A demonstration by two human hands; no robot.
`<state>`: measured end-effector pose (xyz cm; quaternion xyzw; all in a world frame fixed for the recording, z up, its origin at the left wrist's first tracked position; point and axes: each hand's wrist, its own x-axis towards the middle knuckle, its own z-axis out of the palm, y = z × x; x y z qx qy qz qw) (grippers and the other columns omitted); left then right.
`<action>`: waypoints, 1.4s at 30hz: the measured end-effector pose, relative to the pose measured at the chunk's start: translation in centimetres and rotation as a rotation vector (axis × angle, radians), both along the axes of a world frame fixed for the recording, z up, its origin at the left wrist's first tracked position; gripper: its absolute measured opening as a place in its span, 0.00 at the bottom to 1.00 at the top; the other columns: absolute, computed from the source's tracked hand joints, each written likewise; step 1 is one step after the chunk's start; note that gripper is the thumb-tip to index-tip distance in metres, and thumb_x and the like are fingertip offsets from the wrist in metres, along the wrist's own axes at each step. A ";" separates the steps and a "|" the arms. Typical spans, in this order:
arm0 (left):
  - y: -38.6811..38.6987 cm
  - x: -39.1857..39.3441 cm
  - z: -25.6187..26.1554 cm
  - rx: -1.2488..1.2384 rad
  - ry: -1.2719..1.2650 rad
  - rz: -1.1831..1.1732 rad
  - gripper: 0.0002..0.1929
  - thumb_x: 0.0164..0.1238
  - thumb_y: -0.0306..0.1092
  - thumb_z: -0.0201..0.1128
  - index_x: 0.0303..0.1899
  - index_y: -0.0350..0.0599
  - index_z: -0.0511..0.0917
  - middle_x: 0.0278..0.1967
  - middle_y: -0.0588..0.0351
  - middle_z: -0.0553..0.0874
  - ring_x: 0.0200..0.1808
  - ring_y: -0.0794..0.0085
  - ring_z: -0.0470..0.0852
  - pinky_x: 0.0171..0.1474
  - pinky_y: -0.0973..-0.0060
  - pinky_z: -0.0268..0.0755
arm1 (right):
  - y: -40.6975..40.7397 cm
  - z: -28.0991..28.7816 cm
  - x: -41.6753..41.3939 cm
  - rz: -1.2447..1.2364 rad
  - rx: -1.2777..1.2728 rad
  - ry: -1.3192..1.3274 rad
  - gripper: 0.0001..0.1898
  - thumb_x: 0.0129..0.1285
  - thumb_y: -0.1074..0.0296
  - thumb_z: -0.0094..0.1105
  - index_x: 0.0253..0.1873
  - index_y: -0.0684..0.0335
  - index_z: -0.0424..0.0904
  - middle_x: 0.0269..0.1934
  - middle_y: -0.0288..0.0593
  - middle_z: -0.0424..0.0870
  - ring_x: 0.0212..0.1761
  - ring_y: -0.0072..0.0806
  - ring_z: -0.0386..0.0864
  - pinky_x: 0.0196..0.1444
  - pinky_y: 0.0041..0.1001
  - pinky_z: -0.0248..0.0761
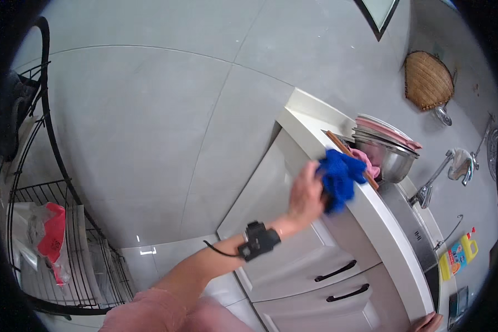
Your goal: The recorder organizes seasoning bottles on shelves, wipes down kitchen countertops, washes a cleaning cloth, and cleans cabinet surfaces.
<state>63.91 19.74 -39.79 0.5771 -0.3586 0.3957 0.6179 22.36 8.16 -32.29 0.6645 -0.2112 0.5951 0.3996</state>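
Note:
My left hand [308, 195] grips a crumpled blue cloth [341, 176] at the front edge of the white countertop [382, 211]. A black device is strapped to that wrist. Just behind the cloth are a wooden board's edge [333, 141], a pink cloth [367, 162] and metal bowls [392, 162], with pink and white rims stacked on them. My right hand [428, 323] lies at the counter's edge at the bottom right, mostly cut off by the picture's rim; whether its fingers hold anything cannot be told.
Below the counter are cabinet doors [311, 307] with black handles. A steel sink [413, 232], a faucet [433, 178] and a yellow bottle [458, 257] stand on the right. A woven basket [429, 79] hangs on the wall. At left is a black wire rack [52, 137] holding plastic bags.

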 end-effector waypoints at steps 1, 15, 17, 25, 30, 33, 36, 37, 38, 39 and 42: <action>1.2 2.0 0.7 -0.015 0.025 0.019 0.23 0.44 0.25 0.61 0.47 0.33 0.69 0.45 0.41 0.70 0.47 0.49 0.70 0.48 0.59 0.65 | -0.2 -0.2 -0.4 -0.027 0.022 0.001 0.19 0.65 0.59 0.45 0.24 0.66 0.69 0.18 0.49 0.65 0.20 0.44 0.62 0.24 0.39 0.57; -1.0 11.6 -7.4 -0.253 0.196 0.403 0.16 0.53 0.32 0.59 0.44 0.40 0.74 0.45 0.42 0.75 0.47 0.49 0.72 0.51 0.62 0.62 | -4.9 -0.9 -4.3 -0.103 0.144 0.083 0.13 0.67 0.67 0.45 0.37 0.73 0.70 0.33 0.51 0.72 0.36 0.41 0.69 0.43 0.34 0.64; -2.0 8.0 -11.0 -0.275 0.171 0.215 0.10 0.51 0.26 0.61 0.37 0.42 0.78 0.41 0.49 0.79 0.46 0.55 0.73 0.51 0.63 0.62 | -5.5 -1.1 -4.5 -0.122 -0.015 0.052 0.12 0.67 0.68 0.45 0.42 0.75 0.70 0.36 0.51 0.73 0.39 0.40 0.70 0.47 0.31 0.63; 0.2 -9.1 -12.5 0.247 0.152 -0.252 0.13 0.45 0.34 0.63 0.37 0.49 0.79 0.52 0.51 0.73 0.59 0.52 0.63 0.59 0.59 0.51 | -3.7 -1.3 -2.7 0.025 0.072 -0.027 0.14 0.65 0.61 0.45 0.33 0.68 0.69 0.30 0.48 0.70 0.33 0.40 0.68 0.41 0.34 0.63; -1.9 -5.9 -6.4 0.008 0.187 0.068 0.22 0.44 0.41 0.65 0.44 0.47 0.76 0.53 0.45 0.66 0.57 0.53 0.59 0.57 0.57 0.49 | -3.0 -1.6 -2.1 0.010 0.107 0.058 0.19 0.68 0.57 0.39 0.32 0.70 0.68 0.30 0.48 0.70 0.34 0.40 0.68 0.41 0.34 0.62; -2.6 -6.8 -8.0 0.047 -0.015 0.205 0.19 0.45 0.43 0.64 0.42 0.50 0.78 0.51 0.45 0.67 0.53 0.53 0.61 0.54 0.58 0.51 | -2.4 -1.2 -1.5 0.030 0.162 0.065 0.19 0.68 0.56 0.38 0.32 0.69 0.68 0.30 0.47 0.70 0.34 0.39 0.68 0.40 0.34 0.62; -3.1 -9.9 -12.7 0.215 0.011 0.042 0.16 0.45 0.41 0.64 0.40 0.54 0.79 0.45 0.49 0.73 0.48 0.53 0.65 0.49 0.59 0.56 | -2.3 -1.3 -1.4 0.004 0.162 0.031 0.17 0.67 0.59 0.38 0.31 0.69 0.68 0.29 0.46 0.71 0.33 0.39 0.68 0.39 0.33 0.61; -2.3 -10.1 -15.0 0.417 -0.024 0.080 0.16 0.45 0.41 0.64 0.39 0.52 0.79 0.43 0.50 0.75 0.46 0.53 0.66 0.48 0.60 0.57 | -2.3 -1.2 -0.9 0.026 0.151 0.037 0.17 0.66 0.61 0.38 0.31 0.68 0.69 0.29 0.47 0.71 0.33 0.39 0.68 0.39 0.33 0.61; -2.1 -10.5 -18.0 0.525 0.011 0.042 0.15 0.44 0.41 0.64 0.37 0.50 0.80 0.40 0.50 0.76 0.45 0.54 0.67 0.48 0.61 0.57 | -2.5 -1.0 -1.3 0.009 0.123 0.062 0.15 0.65 0.63 0.40 0.30 0.69 0.70 0.28 0.48 0.71 0.32 0.39 0.68 0.38 0.33 0.62; -1.5 -10.6 -20.7 0.639 0.042 0.020 0.14 0.44 0.40 0.64 0.35 0.48 0.80 0.37 0.50 0.77 0.44 0.55 0.68 0.47 0.62 0.58 | -2.7 -1.2 -1.2 0.009 0.122 0.051 0.15 0.65 0.63 0.40 0.30 0.69 0.70 0.28 0.48 0.71 0.32 0.39 0.68 0.38 0.33 0.62; 1.4 -12.0 -25.5 0.945 0.286 -0.097 0.10 0.50 0.40 0.62 0.32 0.45 0.80 0.33 0.48 0.77 0.41 0.55 0.72 0.45 0.62 0.62 | -2.5 -0.9 -1.9 -0.011 0.183 0.080 0.11 0.65 0.68 0.42 0.33 0.69 0.71 0.30 0.46 0.73 0.37 0.37 0.70 0.42 0.30 0.62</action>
